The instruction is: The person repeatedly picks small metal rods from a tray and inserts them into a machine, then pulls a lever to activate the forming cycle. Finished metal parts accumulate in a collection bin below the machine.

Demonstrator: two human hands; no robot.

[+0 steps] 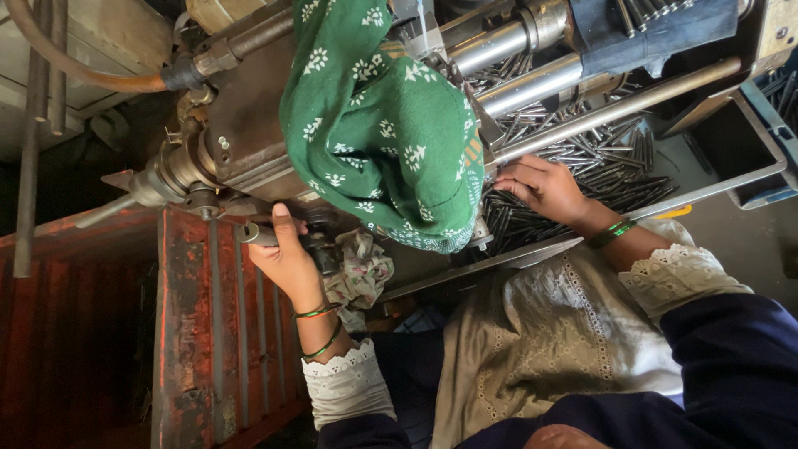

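Green printed cloth [382, 125] hanging at twelve o'clock over the greasy metal machine [241, 125], risking snagging. Left hand [287, 258] gripping the grey lever handle [258, 234]; right hand [544, 187] curling among thin steel pins [598, 158], hold unclear, risking pinching.

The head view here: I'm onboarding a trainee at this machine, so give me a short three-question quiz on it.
1. True or false: the left hand grips a metal lever handle.
2. What does the right hand rest on? A) metal pins B) a hose C) a red panel
3. What colour is the patterned cloth draped over the machine?

Key: 1 true; 2 A; 3 green.
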